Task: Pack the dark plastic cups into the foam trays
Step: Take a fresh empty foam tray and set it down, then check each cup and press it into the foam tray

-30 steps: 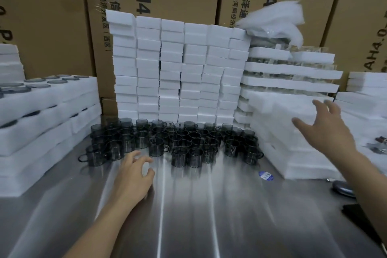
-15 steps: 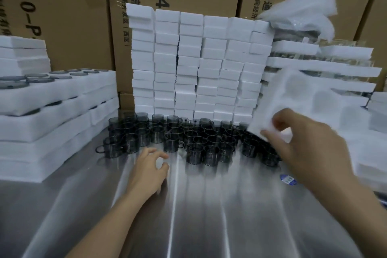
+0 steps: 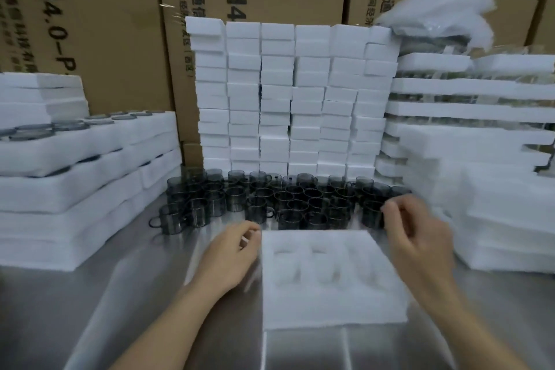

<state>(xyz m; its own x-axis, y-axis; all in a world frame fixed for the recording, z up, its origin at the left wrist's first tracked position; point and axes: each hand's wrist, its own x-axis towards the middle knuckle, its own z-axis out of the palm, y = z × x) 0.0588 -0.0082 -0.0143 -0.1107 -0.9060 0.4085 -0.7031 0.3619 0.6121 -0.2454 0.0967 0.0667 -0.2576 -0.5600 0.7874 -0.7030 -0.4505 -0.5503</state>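
Observation:
A white foam tray (image 3: 330, 288) with empty round pockets lies flat on the steel table (image 3: 135, 309) in front of me. Just beyond its far edge stand several dark see-through plastic cups (image 3: 285, 201) with handles, packed close together. My left hand (image 3: 231, 255) rests at the tray's left far corner with loosely curled fingers and nothing in it. Over the tray's right far corner is my right hand (image 3: 420, 246), its fingertips close to the nearest cups and holding nothing that I can see; motion blurs it.
A wall of small white foam blocks (image 3: 288, 99) rises behind the cups. Stacked foam trays (image 3: 495, 204) fill the right side. Trays filled with dark cups (image 3: 75, 174) are piled on the left. Cardboard boxes (image 3: 105, 24) close off the back.
My right hand carried a foam tray from the right stack, laid it flat on the table and let it go. My left hand stayed near the tray's left edge.

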